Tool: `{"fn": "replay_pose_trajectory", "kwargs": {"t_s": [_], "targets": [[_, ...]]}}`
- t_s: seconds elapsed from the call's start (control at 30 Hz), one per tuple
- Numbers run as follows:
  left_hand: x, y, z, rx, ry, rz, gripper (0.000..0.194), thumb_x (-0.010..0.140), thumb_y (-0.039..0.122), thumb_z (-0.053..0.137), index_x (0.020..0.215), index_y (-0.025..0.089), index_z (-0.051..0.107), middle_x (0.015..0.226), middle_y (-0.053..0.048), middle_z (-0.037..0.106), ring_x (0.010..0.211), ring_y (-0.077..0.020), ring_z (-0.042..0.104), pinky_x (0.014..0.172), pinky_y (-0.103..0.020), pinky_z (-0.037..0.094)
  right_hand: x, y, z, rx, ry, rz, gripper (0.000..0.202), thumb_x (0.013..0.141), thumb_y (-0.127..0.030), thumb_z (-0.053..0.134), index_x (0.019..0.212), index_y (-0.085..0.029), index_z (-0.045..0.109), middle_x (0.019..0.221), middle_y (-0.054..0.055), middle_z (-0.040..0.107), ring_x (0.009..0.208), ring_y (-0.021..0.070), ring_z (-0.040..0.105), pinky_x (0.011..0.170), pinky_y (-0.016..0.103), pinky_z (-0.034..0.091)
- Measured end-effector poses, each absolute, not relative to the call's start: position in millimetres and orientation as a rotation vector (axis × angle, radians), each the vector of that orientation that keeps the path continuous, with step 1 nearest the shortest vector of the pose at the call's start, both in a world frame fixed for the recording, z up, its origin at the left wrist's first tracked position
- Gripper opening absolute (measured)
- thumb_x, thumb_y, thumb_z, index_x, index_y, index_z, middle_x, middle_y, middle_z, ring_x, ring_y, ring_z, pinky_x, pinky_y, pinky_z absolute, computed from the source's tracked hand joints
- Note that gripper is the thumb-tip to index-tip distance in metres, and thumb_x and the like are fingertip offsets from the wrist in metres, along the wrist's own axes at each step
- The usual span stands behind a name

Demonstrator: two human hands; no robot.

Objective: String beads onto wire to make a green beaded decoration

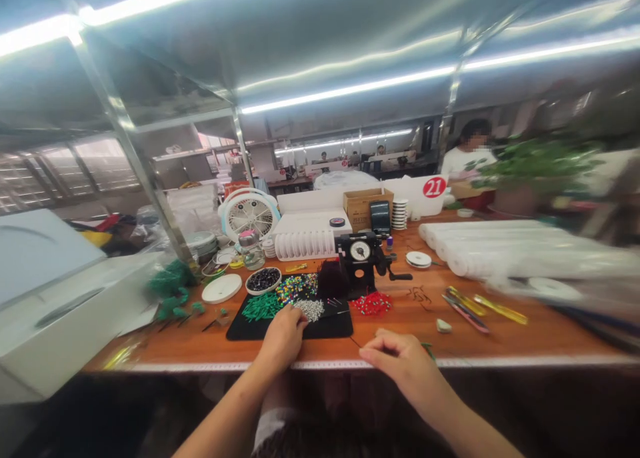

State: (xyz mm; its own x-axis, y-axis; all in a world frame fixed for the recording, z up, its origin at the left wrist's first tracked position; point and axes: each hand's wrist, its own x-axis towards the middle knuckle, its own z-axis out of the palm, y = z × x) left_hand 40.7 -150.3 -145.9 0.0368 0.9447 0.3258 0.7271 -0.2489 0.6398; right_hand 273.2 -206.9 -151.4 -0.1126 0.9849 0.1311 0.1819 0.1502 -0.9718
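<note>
My left hand [287,331] is at the silver beads [311,309] on the black mat [320,328], fingertips pressed together; what they hold, if anything, is hidden. My right hand [395,355] is over the table's front edge, thumb and finger pinching a thin dark cord [356,342]. Green pieces [261,307] and multicoloured beads [290,288] lie on the mat beyond my left hand. Red pieces with light beads [371,303] are just right of the mat. A dish of black beads [263,280] stands behind the green pieces.
A black hand-cranked device [361,261] stands behind the mat. Yellow and red-handled tools [465,311] and white rolls [480,248] lie right. A white lid [221,288], fan [250,217] and white box [60,311] are left. A person [469,153] sits beyond the table.
</note>
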Motion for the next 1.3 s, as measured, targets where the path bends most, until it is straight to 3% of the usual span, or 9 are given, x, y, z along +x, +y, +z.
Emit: {"fn": "replay_pose_trajectory", "kwargs": {"t_s": [0.1, 0.27, 0.53, 0.8, 1.3], "targets": [[53.2, -159.1, -142.0, 1.827, 1.609, 1.130, 0.009, 0.075, 0.022, 0.057, 0.067, 0.020, 0.059, 0.070, -0.004, 0.061, 0.073, -0.0216, 0.057, 0.071, -0.031, 0.042, 269.6, -207.2, -148.0, -1.179, -1.420, 1.116, 0.023, 0.070, -0.033, 0.064, 0.054, -0.017, 0.062, 0.058, -0.003, 0.052, 0.060, 0.0135, 0.047, 0.059, 0.024, 0.034], [87.8, -187.6, -138.3, 1.401, 1.318, 1.169, 0.025, 0.072, 0.042, 0.065, 0.074, 0.017, 0.062, 0.071, -0.006, 0.067, 0.069, -0.0203, 0.063, 0.064, -0.027, 0.048, 261.9, -208.7, -141.3, -1.126, -1.383, 1.151, 0.020, 0.071, -0.027, 0.063, 0.054, -0.017, 0.062, 0.058, -0.003, 0.053, 0.060, 0.0128, 0.048, 0.060, 0.024, 0.036], [105.7, -203.4, -140.3, 1.102, 1.117, 1.381, 0.028, 0.065, 0.036, 0.076, 0.079, 0.015, 0.063, 0.076, -0.006, 0.069, 0.075, -0.0200, 0.064, 0.074, -0.029, 0.051, 247.9, -213.7, -143.1, -0.974, -1.284, 1.195, 0.018, 0.072, -0.031, 0.065, 0.061, -0.018, 0.067, 0.076, 0.003, 0.062, 0.079, 0.0189, 0.059, 0.072, 0.027, 0.044], [107.4, -207.2, -138.1, 1.065, 1.096, 1.487, 0.036, 0.060, 0.033, 0.081, 0.072, 0.019, 0.049, 0.071, -0.005, 0.068, 0.079, -0.0247, 0.067, 0.074, -0.035, 0.053, 241.7, -213.4, -149.2, -0.960, -1.274, 1.104, 0.020, 0.074, -0.033, 0.065, 0.063, -0.017, 0.068, 0.078, 0.004, 0.061, 0.076, 0.0185, 0.060, 0.069, 0.027, 0.046], [105.6, -209.7, -155.5, 1.374, 1.234, 1.555, 0.022, 0.074, 0.031, 0.069, 0.074, 0.021, 0.050, 0.078, -0.007, 0.069, 0.083, -0.0244, 0.067, 0.076, -0.035, 0.053, 241.7, -213.5, -147.1, -1.010, -1.313, 1.076, 0.020, 0.075, -0.031, 0.062, 0.062, -0.016, 0.066, 0.077, 0.004, 0.061, 0.072, 0.0177, 0.058, 0.065, 0.027, 0.044]]}}
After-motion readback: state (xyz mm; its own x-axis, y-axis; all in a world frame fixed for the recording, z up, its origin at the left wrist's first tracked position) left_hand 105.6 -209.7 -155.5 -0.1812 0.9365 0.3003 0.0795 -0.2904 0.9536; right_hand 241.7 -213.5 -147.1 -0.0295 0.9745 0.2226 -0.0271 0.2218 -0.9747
